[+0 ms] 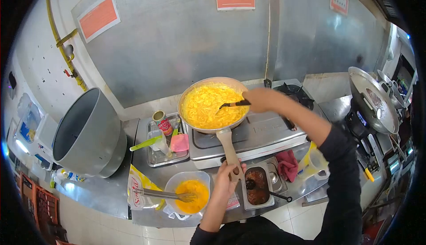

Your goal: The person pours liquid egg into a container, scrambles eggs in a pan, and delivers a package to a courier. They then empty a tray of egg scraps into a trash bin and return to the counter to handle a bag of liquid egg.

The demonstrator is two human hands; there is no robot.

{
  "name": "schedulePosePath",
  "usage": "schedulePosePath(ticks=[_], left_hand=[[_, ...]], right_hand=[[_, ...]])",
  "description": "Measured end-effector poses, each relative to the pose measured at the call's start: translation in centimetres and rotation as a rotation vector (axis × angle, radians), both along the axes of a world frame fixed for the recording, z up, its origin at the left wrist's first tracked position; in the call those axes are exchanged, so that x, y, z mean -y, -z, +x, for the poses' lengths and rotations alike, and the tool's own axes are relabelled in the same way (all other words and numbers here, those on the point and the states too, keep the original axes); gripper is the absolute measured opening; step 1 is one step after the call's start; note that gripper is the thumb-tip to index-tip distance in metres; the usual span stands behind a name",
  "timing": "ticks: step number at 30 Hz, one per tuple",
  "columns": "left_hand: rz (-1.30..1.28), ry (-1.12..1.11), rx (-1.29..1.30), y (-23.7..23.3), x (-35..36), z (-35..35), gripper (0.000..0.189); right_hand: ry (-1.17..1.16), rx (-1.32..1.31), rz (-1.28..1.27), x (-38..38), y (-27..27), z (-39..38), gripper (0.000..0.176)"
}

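Observation:
My left hand [227,179] is closed around the end of the beige handle of a frying pan [227,146], which sits on the stove. Yellow scrambled egg [208,105] in soft curds covers the pan's inside. From the right, my right hand [261,99] reaches over the pan and grips a black-handled cooking utensil [234,104]. Its tip is in the egg, so I cannot make out its head. Just left of my left hand is a clear plastic jug [170,183] of beaten egg, with a metal whisk [166,195] leaning in it.
A metal tray [153,159] with a can [162,123] and a pink spatula [179,143] lies left of the gas stove [266,143]. Nearby are a large pot [95,134], a sauce container [258,205], a red cloth [287,165] and a measuring jug [313,163]. A wok [375,103] stands far right.

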State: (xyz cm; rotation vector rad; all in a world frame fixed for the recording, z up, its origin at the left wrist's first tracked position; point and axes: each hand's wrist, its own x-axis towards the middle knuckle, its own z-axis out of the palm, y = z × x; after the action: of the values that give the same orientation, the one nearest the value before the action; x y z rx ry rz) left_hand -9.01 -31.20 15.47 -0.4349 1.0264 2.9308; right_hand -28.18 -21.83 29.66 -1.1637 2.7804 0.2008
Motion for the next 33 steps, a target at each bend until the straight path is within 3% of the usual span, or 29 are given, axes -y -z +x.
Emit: schedulePosePath(ticks=[2,4,7,10,13,15,17,19,20,22,23,25,27,29,33], left_hand=[[0.16,-0.014,0.047,-0.3,-0.2,-0.7,0.029],[0.424,0.108,-0.071,1.0,0.1,-1.9,0.024],[0.428,0.058,0.017,-0.2,-0.7,-1.8,0.02],[0.404,0.079,0.0,0.0,-0.7,-1.8,0.019],[0.339,0.071,0.03,-0.4,-0.9,-1.7,0.019],[0.3,0.049,0.023,-0.5,-1.0,-1.9,0.019],[0.263,0.024,0.033,-0.2,-1.4,-1.6,0.019],[0.267,0.01,0.037,-0.1,-1.5,-1.6,0.018],[0.261,0.006,0.041,-0.2,-1.4,-1.4,0.018],[0.302,0.012,0.003,-0.3,-1.5,-1.0,0.019],[0.305,0.02,0.006,-0.4,-1.4,-1.0,0.02],[0.302,0.023,0.021,-0.2,-1.5,-0.8,0.02],[0.31,0.022,0.032,-0.1,-1.6,-0.9,0.02],[0.313,0.044,0.007,0.1,-1.3,-1.0,0.021],[0.305,0.034,0.041,-0.7,-1.1,-1.2,0.021]], right_hand=[[-0.004,0.044,0.149,-0.7,-5.0,1.6,0.02],[-0.122,0.052,0.232,-2.0,-7.4,0.7,0.025],[-0.16,-0.128,0.275,-4.0,-10.7,3.5,0.031],[-0.102,-0.056,0.357,-4.2,-8.2,3.1,0.035],[-0.188,0.165,0.215,-2.0,-3.9,2.6,0.032],[-0.191,0.017,0.135,0.7,1.0,2.2,0.033],[-0.164,-0.056,-0.092,4.1,3.8,1.9,0.017],[-0.119,-0.082,-0.055,7.5,4.5,-2.4,0.017],[-0.233,-0.034,0.148,8.7,2.2,-5.2,0.019],[0.081,0.322,0.139,8.9,-3.2,-9.5,0.024],[0.275,0.67,0.3,9.7,-5.0,-13.5,0.023],[0.48,1.007,0.462,9.3,-7.2,-13.4,0.023],[0.145,0.449,0.378,6.3,-9.0,-9.4,0.022],[-0.128,0.221,0.402,3.6,-9.5,-5.8,0.019],[-0.228,0.078,0.446,-0.3,-6.7,1.3,0.023]])
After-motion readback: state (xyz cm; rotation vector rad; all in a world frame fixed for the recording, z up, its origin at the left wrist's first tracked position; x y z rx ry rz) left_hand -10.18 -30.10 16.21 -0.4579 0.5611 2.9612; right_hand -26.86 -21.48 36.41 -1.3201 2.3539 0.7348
